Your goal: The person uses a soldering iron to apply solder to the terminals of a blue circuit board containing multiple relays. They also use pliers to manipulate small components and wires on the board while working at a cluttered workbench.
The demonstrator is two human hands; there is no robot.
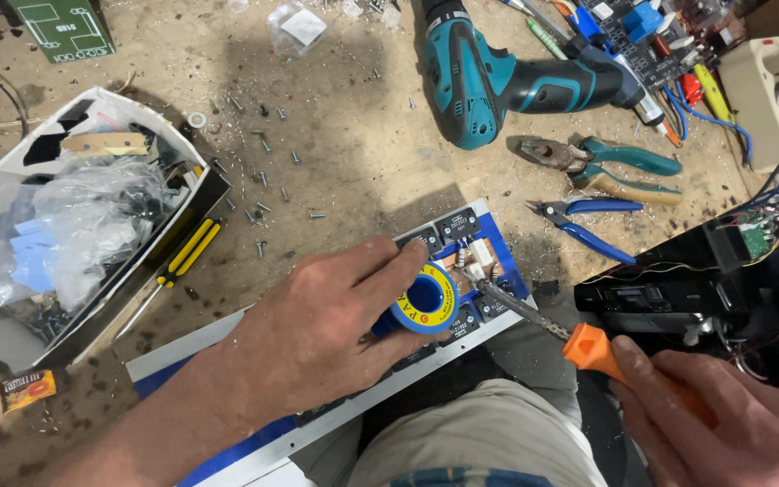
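My left hand [317, 334] grips a blue spool of solder wire [426, 300] with a yellow label, pressing it onto a long blue circuit board [484, 236] edged with a pale metal strip that lies across my lap and the bench edge. My right hand [732, 424] holds an orange-handled soldering iron [588, 347]. Its metal tip [482, 287] rests on the board just right of the spool, beside black relays and a white part.
Scattered screws [263, 176] cover the wooden bench. A teal cordless drill [507, 81], pliers [606, 162] and blue cutters [588, 225] lie at the back right. A white box of bags [83, 216] and a yellow-black screwdriver [182, 257] sit left. Black electronics [678, 289] stand right.
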